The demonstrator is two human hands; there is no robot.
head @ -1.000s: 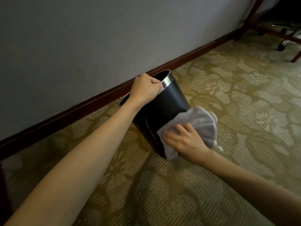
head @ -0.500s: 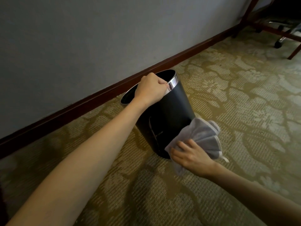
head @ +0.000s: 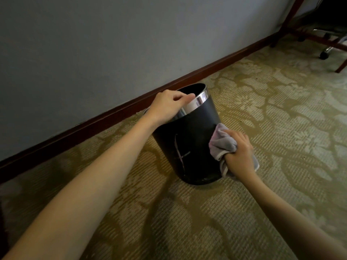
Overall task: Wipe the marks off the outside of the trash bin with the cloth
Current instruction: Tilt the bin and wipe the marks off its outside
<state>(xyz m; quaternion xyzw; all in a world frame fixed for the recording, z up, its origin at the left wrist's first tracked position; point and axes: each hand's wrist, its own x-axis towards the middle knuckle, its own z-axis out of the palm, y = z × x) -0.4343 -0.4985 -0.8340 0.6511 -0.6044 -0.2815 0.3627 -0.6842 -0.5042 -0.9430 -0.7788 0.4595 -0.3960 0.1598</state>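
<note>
On patterned carpet by the wall, left hand (head: pixel 170 106) grips the black trash bin (head: pixel 189 145) rim; right hand (head: pixel 239 156) clutches the cloth (head: pixel 221 143) beside pale marks (head: pixel 181 154). Hard rubbing might tip the bin.

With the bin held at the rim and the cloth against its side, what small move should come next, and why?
Probably slide the cloth left across the bin wall onto the pale cross-shaped mark. The right hand presses the bunched cloth on the right flank, beside the mark and not on it, so the mark looks unwiped. The left hand grips the chrome rim, which should steady the bin.
</note>
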